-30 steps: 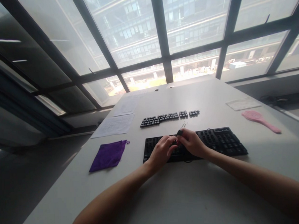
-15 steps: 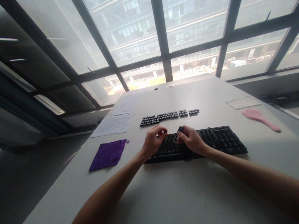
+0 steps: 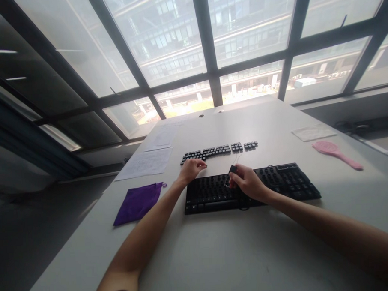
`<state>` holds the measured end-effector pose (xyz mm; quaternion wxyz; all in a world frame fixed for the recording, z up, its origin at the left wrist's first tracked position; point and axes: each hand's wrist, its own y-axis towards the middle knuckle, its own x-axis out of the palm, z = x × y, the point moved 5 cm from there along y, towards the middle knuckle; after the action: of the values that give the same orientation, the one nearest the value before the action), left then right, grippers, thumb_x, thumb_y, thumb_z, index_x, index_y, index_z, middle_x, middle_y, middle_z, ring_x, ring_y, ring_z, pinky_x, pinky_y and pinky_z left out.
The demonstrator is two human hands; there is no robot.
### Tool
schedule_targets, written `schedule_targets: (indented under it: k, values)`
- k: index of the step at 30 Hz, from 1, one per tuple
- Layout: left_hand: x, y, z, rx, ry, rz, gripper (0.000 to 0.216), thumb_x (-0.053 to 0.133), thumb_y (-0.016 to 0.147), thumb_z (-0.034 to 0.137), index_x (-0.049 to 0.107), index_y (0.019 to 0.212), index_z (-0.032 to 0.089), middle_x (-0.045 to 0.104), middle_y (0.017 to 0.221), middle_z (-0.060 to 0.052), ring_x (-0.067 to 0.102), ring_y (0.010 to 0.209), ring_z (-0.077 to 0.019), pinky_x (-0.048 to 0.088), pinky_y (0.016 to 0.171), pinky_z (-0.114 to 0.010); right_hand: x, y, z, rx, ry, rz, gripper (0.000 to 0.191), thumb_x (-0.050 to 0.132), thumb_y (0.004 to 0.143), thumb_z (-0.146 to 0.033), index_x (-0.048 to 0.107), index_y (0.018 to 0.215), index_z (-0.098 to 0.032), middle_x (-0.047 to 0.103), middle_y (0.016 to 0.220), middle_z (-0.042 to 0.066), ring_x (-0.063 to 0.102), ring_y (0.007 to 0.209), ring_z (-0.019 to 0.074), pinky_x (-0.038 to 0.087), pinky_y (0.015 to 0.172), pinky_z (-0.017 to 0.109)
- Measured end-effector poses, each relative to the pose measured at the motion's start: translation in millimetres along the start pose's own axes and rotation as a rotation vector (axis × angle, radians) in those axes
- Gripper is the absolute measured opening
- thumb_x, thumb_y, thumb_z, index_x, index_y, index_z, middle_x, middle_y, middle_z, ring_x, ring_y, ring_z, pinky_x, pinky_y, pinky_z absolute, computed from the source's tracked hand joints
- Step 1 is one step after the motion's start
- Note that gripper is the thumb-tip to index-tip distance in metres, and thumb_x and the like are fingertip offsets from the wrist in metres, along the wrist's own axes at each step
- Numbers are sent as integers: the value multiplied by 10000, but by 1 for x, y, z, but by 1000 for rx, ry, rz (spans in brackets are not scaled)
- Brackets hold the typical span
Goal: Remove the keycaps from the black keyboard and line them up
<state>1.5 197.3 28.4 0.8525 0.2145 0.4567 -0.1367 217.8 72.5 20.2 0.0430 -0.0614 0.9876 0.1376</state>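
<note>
On the desk lies a black keyboard (image 3: pixel 212 200), many of its keycaps removed on the left and middle. My right hand (image 3: pixel 247 181) is closed around a keycap puller (image 3: pixel 233 168) with a black handle and thin wire loops, held over the middle of the keyboard. Just beyond the keyboard's left part, my left hand (image 3: pixel 192 170) is pinched on a small dark keycap (image 3: pixel 205 166), mostly hidden by the fingers. It is close to the front of the rows of loose keycaps (image 3: pixel 217 151) laid out behind the keyboard.
A purple drawstring pouch (image 3: pixel 137 203) lies left of the keyboard, with paper sheets (image 3: pixel 146 162) farther back. At the right are a pink hairbrush (image 3: pixel 334 150) and a flat clear packet (image 3: pixel 312 133). Windows (image 3: pixel 176 39) rise behind the white desk (image 3: pixel 218 256).
My left hand has moved away from the puller, leftward and back, from above the keyboard to the front of the keycap rows. My right hand has stayed nearly still with the puller.
</note>
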Motion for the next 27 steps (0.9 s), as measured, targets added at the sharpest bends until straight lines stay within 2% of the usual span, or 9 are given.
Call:
schedule_targets:
  k: [3,6,8,19,27]
  values:
    - [8,16,7,83,105,2,101,709,797,263,795,838,230,746,808,-36,646,776,-207,499,814,-338,-1,0,0,-1,-3,4,150,551,925,-313,527,827,-202,663,666,5,648,592,167,516,581,292]
    - [11,27,14,200,149,38,77,714,808,244,789,800,230,727,947,-49,610,930,-223,470,910,-359,-1,0,2,2,-5,-5,141,549,927,-308,530,835,-202,663,662,1,646,592,166,509,576,287]
    - [11,31,16,227,184,73,68,724,806,245,785,787,224,694,1012,-58,576,987,-228,457,941,-373,-1,0,2,3,-2,-9,130,552,925,-298,532,841,-201,664,668,1,648,595,166,507,574,285]
    - [12,38,4,199,275,158,63,740,791,234,781,839,225,652,1057,-52,513,1029,-249,468,968,-395,0,0,1,3,16,-11,113,559,910,-268,540,828,-192,660,668,0,646,593,160,498,570,273]
    - [3,35,10,170,266,195,111,752,775,227,770,884,218,645,1061,-63,527,1034,-257,459,974,-414,-1,0,-1,-20,26,2,112,560,913,-263,549,827,-192,645,672,1,636,612,165,493,595,289]
